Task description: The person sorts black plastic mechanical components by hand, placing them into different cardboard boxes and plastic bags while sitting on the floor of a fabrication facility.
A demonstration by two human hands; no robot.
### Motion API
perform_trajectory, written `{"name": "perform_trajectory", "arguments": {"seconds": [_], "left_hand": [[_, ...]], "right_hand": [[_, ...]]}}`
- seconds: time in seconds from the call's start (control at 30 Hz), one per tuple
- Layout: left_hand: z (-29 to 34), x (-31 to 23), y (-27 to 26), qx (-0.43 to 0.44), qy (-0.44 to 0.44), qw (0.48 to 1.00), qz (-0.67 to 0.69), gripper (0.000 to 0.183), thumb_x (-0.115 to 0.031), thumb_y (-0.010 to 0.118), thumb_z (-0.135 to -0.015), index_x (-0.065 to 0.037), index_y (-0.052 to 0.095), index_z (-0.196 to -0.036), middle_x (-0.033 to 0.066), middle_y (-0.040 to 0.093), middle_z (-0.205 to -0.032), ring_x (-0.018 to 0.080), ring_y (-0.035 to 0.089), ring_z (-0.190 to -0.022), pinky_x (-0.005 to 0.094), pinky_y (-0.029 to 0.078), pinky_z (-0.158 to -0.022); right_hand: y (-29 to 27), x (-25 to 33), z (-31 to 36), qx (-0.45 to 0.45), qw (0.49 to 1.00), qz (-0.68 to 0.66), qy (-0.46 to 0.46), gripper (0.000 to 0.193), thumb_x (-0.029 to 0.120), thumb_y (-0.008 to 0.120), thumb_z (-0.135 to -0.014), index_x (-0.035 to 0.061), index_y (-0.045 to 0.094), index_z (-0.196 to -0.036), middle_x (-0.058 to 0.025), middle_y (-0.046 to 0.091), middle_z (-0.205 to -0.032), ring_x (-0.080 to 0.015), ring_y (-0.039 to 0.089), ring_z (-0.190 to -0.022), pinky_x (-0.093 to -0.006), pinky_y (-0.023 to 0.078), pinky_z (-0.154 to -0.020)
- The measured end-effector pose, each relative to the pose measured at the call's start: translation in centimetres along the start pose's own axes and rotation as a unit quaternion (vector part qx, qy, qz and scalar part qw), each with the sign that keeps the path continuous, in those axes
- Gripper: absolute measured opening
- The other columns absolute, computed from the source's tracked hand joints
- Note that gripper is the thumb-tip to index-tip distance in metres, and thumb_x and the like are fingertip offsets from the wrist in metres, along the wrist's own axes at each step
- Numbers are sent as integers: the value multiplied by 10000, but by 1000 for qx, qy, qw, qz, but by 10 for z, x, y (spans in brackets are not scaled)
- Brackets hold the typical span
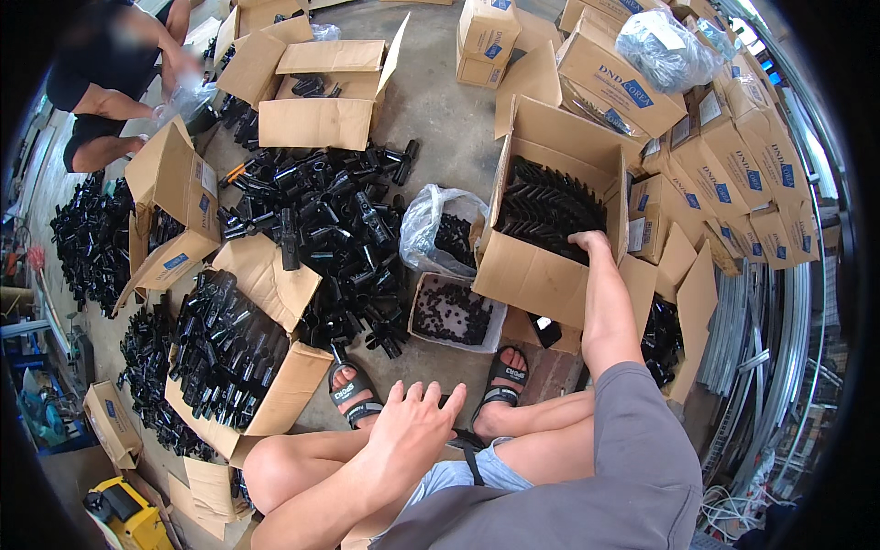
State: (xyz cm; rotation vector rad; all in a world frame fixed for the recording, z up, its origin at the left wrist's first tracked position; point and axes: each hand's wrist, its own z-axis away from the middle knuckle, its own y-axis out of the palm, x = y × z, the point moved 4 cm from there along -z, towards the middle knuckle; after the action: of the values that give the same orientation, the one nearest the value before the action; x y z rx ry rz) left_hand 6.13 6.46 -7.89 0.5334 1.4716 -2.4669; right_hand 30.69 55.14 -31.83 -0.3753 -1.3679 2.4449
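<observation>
At near right corner of open carton point(532, 282), right hand point(591, 242) reaches in over packed black parts point(548, 203); fingertips partly hidden, cannot tell if grasping. Left hand point(414, 429) above lap, fingers loosely spread, looks empty. Step, likely: arranging parts in carton. Next move probably calls for lifting wrist clear of near flap. Left of carton: plastic bag point(420, 229), basin point(456, 345), loose heap point(344, 215) crowding floor.

A yellow-and-black case point(142, 524) sits lower left; metal strips point(731, 321) and tangled white cables point(744, 506) lie right; a clear plastic bag point(662, 53) tops stacked cartons point(765, 137).
</observation>
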Motion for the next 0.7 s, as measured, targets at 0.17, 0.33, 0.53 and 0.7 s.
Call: {"name": "perform_trajectory", "arguments": {"seconds": [0.17, 0.33, 0.53, 0.7], "left_hand": [[1, 3, -1, -7, 2, 1000, 6, 677, -356, 680, -942, -71, 435, -1506, 182, 605, -1337, 342, 591, -1243, 514, 461, -1060], [6, 2, -2, -10, 4, 1000, 3, 685, -362, 682, -939, -63, 434, -1503, 181, 606, -1334, 343, 591, -1245, 503, 463, -1052], [12, -2, -4, -20, 11, 1000, 0, 691, -358, 684, -932, -53, 434, -1500, 171, 623, -1284, 328, 604, -1218, 488, 465, -1034], [23, -6, -5, -45, 15, 999, -3, 677, -350, 686, -933, -51, 445, -1491, 163, 640, -1241, 318, 616, -1188, 474, 473, -1013]], "right_hand": [[-5, -4, -2, -15, 999, -30, -19, 894, 418, 896, -657, 54, 588, -1413, -142, 532, -1514, -273, 535, -1377, -412, 443, -1134], [-39, 13, 52, -78, 995, -24, -66, 822, 371, 905, -638, 20, 647, -1336, -198, 606, -1416, -300, 587, -1318, -398, 479, -1097], [-78, 35, 101, -129, 985, 4, -115, 717, 357, 886, -668, -8, 683, -1251, -216, 648, -1349, -337, 637, -1244, -426, 515, -1042], [-80, 26, 50, -111, 966, -130, -194, 619, 319, 847, -661, -64, 719, -1131, -251, 701, -1217, -332, 681, -1149, -405, 534, -976]]}}
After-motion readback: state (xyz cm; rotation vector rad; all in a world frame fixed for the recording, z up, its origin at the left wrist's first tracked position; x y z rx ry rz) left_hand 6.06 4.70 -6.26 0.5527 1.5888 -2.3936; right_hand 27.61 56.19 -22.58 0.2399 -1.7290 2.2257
